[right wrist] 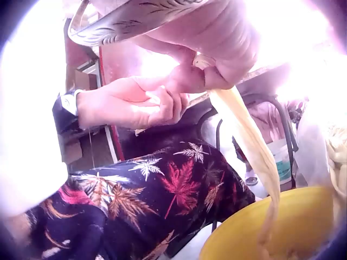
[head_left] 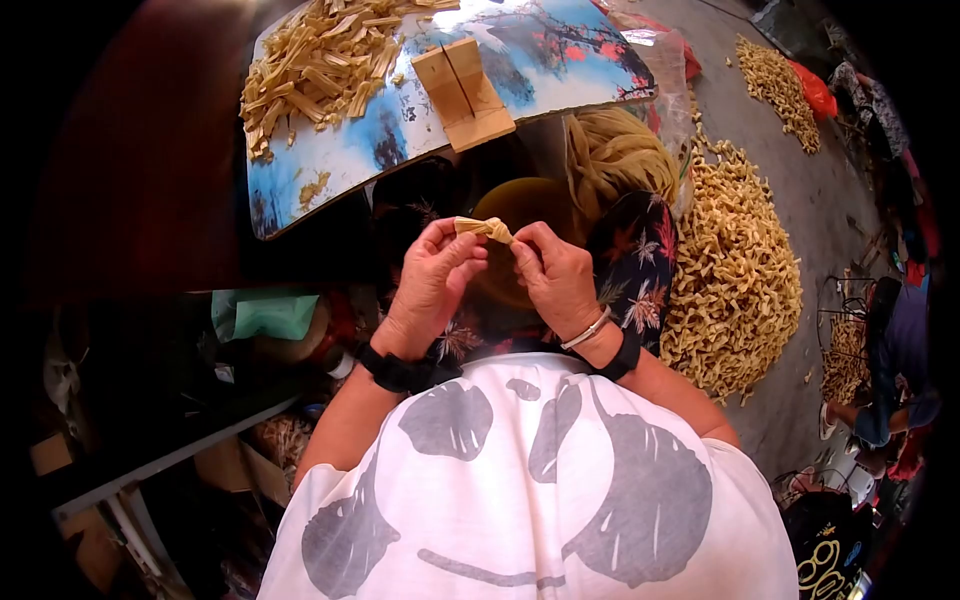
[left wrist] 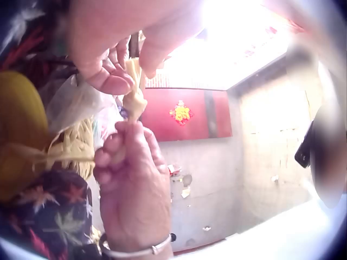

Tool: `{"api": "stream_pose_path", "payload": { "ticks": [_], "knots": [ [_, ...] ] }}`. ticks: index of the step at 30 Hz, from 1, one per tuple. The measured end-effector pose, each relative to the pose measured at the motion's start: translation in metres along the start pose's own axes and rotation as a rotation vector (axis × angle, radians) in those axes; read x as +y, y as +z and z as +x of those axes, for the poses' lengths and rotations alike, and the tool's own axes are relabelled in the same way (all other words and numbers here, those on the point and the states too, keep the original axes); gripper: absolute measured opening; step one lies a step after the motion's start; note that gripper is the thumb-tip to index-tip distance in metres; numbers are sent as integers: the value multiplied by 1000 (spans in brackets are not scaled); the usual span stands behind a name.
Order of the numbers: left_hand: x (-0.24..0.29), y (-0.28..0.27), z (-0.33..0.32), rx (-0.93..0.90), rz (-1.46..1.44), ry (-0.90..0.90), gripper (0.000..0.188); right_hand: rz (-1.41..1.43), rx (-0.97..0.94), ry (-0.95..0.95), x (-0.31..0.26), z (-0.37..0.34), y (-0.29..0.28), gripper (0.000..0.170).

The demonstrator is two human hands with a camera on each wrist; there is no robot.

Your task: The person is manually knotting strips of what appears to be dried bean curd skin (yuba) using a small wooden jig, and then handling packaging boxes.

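Observation:
A small knotted bundle of pale yellow strips (head_left: 485, 229) is held between both hands over the lap. The left hand (head_left: 432, 280) pinches its fanned end between thumb and fingers; the right hand (head_left: 560, 280) grips the narrow end beside the knot. In the left wrist view the knot (left wrist: 134, 103) shows between the two hands. From the right hand (right wrist: 217, 49) in the right wrist view, a long pale strip (right wrist: 249, 135) hangs down into a yellow bowl (right wrist: 238, 233).
Ahead stands a patterned table (head_left: 350, 165) with a heap of short pieces (head_left: 320, 70) and a slotted wooden block (head_left: 465, 95). Long strips (head_left: 620, 155) lie right of the bowl. A large pile of knotted pieces (head_left: 735, 280) covers the floor at right; a person sits beyond.

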State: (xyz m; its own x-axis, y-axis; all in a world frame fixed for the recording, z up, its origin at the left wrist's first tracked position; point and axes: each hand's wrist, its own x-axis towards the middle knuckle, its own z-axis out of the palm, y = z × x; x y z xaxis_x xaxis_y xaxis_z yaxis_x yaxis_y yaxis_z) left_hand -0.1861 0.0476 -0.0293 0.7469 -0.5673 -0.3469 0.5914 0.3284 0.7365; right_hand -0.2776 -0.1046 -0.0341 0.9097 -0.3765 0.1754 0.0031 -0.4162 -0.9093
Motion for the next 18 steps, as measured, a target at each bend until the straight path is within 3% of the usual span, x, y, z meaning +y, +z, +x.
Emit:
{"api": "stream_pose_path", "payload": {
  "ticks": [4, 8, 11, 13, 15, 18],
  "knots": [
    [-10, 9, -4, -23, 13, 55, 26, -199, -12, -242, -1, 1, 10, 15],
    [-1, 7, -3, -60, 61, 14, 26, -14, 32, -145, -9, 20, 0, 32],
    [-6, 2, -3, -86, 51, -44, 20, 147, -102, -141, 12, 26, 7, 33],
    [-3, -2, -5, -102, 107, -90, 18, 109, -117, -69, 1, 27, -1, 34],
    [0, 1, -13, -75, 347, -2, 16, 45, -128, 5, -8, 29, -7, 32],
    [1, 2, -18, -42, 574, 102, 14, 181, -205, 156, -3, 31, -4, 21]
  ]
}}
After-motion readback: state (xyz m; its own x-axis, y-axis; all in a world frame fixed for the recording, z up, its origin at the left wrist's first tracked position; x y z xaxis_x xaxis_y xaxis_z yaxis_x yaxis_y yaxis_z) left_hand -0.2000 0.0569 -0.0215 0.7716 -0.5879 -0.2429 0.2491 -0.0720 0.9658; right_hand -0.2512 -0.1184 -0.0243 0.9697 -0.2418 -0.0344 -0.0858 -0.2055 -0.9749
